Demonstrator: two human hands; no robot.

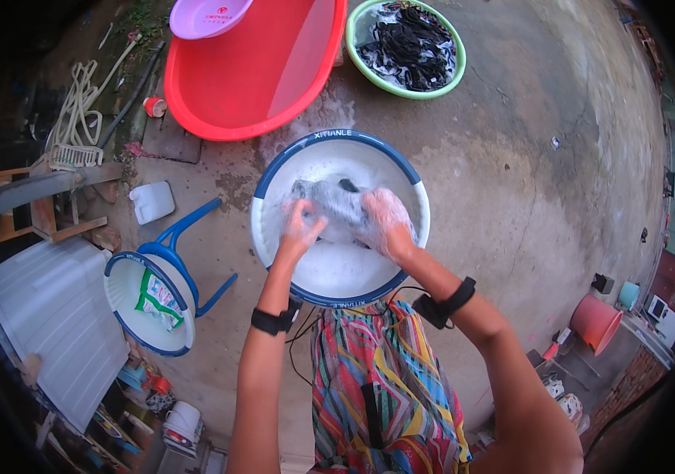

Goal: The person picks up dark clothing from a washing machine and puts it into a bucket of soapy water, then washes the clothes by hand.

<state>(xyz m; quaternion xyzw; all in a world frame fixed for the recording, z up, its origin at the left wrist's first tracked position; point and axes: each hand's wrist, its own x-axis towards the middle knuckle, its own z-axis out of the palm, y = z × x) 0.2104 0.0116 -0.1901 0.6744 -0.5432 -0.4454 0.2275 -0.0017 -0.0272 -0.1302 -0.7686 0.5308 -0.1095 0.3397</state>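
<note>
In front of me stands a white basin (258, 237) with a blue-and-white rim, full of soapy foam. A wet grey cloth (329, 199) with a dark patch is stretched between my hands just over the suds. My left hand (302, 225) has its fingers closed on the cloth's left part. Lather covers my right hand (387, 221), which grips the cloth's right part. What lies under the foam is hidden. Dark bands circle both my forearms, and thin cables run from them.
Beyond the basin are a large red tub (274, 95) with water, a pink basin (203, 20) and a green-rimmed basin (456, 75) of dark wet clothes. To the left, a blue stool (171, 257) carries another basin (120, 304) with a detergent bag (160, 300). A white jug (152, 201) stands nearby.
</note>
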